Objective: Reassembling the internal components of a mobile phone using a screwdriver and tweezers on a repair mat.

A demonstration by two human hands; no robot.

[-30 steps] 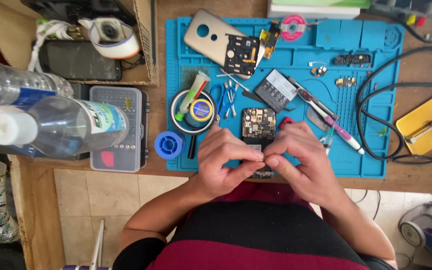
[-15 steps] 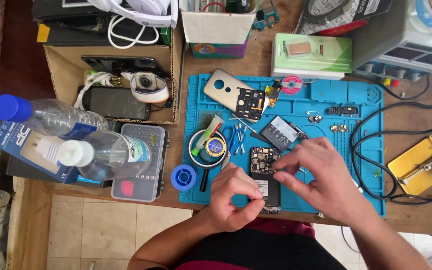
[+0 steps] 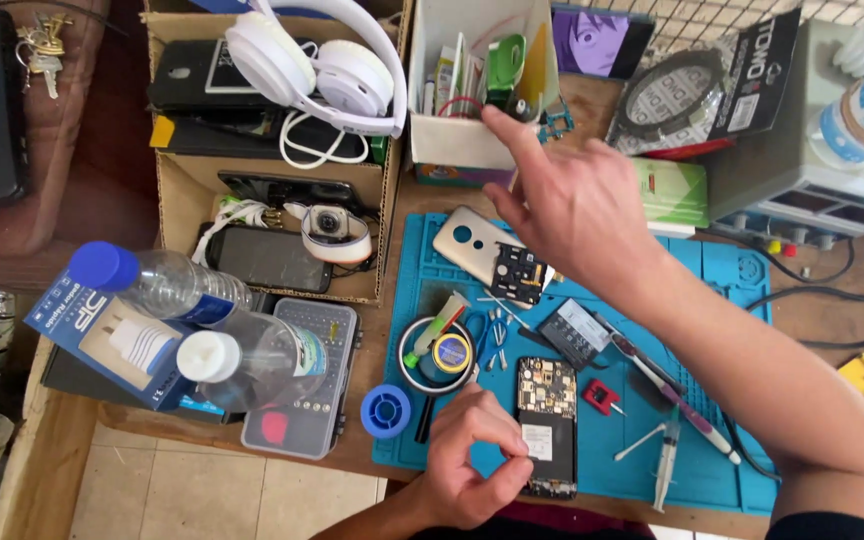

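Note:
My right hand [image 3: 572, 200] stretches far forward, its index finger touching items inside a white cardboard box [image 3: 457, 140] of small tools at the back of the bench. My left hand [image 3: 472, 460] rests near the front edge of the blue work mat [image 3: 722, 280], fingers pinched together; whether something tiny sits between them I cannot tell. Right beside it lies an opened phone with an exposed circuit board [image 3: 547, 425]. A gold phone back cover [image 3: 467, 245] and a small black board [image 3: 517, 272] lie farther up the mat.
Two plastic water bottles [image 3: 202, 320] lie at left over a clear bit case [image 3: 307, 385]. A brown box [image 3: 272, 200] holds white headphones [image 3: 317, 70] and phones. A solder spool [image 3: 385, 410], round tin [image 3: 447, 352], syringe [image 3: 667, 450], tweezers and cables surround the mat.
My right hand left the phone and reached forward into the white box. The left hand stays pinched by the phone. The view tilted up, showing more of the bench's back.

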